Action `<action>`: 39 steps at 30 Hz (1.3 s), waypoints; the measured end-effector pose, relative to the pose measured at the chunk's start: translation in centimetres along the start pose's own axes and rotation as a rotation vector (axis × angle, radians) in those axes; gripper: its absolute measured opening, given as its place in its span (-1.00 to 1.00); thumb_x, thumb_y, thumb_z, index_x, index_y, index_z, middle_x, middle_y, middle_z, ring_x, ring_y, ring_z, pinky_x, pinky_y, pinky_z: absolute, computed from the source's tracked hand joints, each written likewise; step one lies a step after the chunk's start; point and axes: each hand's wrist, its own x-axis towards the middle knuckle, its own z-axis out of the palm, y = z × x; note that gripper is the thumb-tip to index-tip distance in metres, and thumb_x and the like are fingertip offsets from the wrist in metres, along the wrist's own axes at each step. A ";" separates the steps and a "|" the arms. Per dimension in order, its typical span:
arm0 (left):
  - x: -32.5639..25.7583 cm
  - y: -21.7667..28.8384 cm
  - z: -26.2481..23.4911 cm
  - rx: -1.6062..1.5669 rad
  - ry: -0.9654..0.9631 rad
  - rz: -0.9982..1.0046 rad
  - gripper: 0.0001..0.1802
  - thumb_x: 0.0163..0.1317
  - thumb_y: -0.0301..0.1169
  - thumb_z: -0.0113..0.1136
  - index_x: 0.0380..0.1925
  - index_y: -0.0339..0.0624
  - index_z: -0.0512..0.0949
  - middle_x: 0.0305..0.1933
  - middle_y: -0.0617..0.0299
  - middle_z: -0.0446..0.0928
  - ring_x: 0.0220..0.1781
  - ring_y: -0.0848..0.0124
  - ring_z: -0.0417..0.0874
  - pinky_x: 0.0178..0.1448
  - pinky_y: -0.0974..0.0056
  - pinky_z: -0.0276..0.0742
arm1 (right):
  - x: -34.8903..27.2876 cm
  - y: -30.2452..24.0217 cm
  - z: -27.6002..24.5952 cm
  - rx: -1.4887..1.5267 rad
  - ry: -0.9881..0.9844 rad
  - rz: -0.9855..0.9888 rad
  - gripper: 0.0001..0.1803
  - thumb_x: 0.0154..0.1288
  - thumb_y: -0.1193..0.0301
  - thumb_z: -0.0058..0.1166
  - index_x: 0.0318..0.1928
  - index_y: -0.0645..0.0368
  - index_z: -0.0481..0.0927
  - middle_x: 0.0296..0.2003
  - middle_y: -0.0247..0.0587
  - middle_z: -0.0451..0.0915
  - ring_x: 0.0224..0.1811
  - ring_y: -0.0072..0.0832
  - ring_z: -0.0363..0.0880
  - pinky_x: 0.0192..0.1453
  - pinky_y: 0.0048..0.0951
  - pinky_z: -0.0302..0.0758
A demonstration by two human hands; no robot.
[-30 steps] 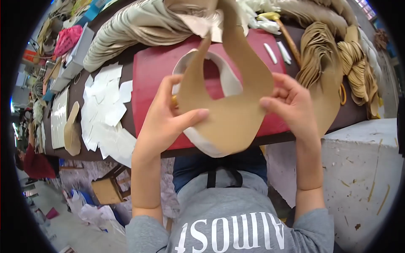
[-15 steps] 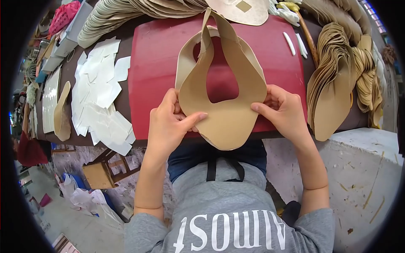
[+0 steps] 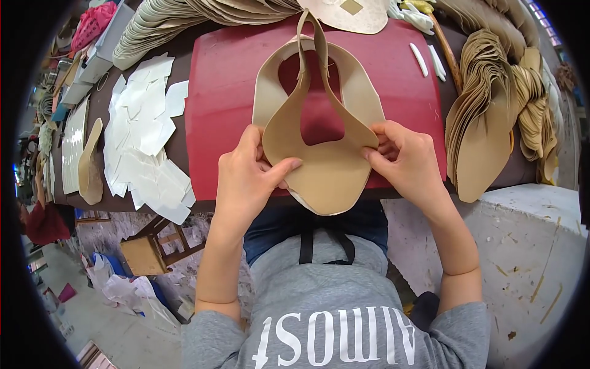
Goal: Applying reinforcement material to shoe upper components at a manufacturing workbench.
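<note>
while both hands pinch, tan upper (image 3: pixel 326 172) points away.

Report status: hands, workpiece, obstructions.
Left hand and right hand both pinching tan shoe-upper piece over red pad. White cutouts left, clear of it.

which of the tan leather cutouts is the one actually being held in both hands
The tan horseshoe-shaped piece over the red mat, pinched by the left hand and right hand. The other tan pieces sit untouched in fanned stacks.

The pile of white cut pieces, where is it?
The white cut pieces lie on the table's left side, beside the red pad, left of the left hand.
</note>
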 end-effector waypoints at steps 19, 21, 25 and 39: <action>-3.8 -1.0 8.1 0.725 0.059 0.830 -0.39 0.10 -0.26 0.19 0.18 -0.21 0.38 0.30 0.13 0.36 0.20 0.25 0.42 0.20 0.25 0.31 | 5.5 0.4 -3.9 -0.130 -0.024 -0.215 -0.77 -0.02 0.66 0.12 -0.26 0.34 0.59 -0.49 -0.27 0.60 -0.56 -0.57 0.40 -0.41 -0.56 0.40; -3.4 -0.2 8.5 0.669 0.092 0.769 -0.38 0.06 -0.27 0.22 0.17 -0.20 0.41 0.29 0.16 0.37 0.11 0.24 0.45 0.13 0.26 0.35 | 6.6 0.9 -4.4 -0.118 -0.079 -0.258 -0.79 -0.01 0.66 0.12 -0.28 0.35 0.59 -0.49 -0.25 0.61 -0.56 -0.56 0.39 -0.41 -0.55 0.40; -3.1 0.8 8.9 0.694 0.101 0.717 -0.36 0.02 -0.26 0.22 0.16 -0.21 0.41 0.28 0.16 0.37 0.01 0.26 0.44 0.06 0.29 0.35 | 8.0 1.4 -4.4 -0.164 -0.134 -0.258 -0.78 -0.04 0.65 0.12 -0.28 0.31 0.61 -0.48 -0.20 0.63 -0.57 -0.45 0.46 -0.41 -0.48 0.44; -1.1 0.3 8.3 0.831 0.108 0.702 -0.40 0.06 -0.22 0.19 0.12 -0.22 0.41 0.23 0.11 0.41 -0.15 0.19 0.41 -0.18 0.25 0.44 | 9.5 -1.0 -4.1 -0.314 -0.076 -0.533 -0.76 -0.05 0.66 0.10 -0.26 0.32 0.57 -0.53 -0.16 0.59 -0.58 -0.32 0.44 -0.42 -0.38 0.41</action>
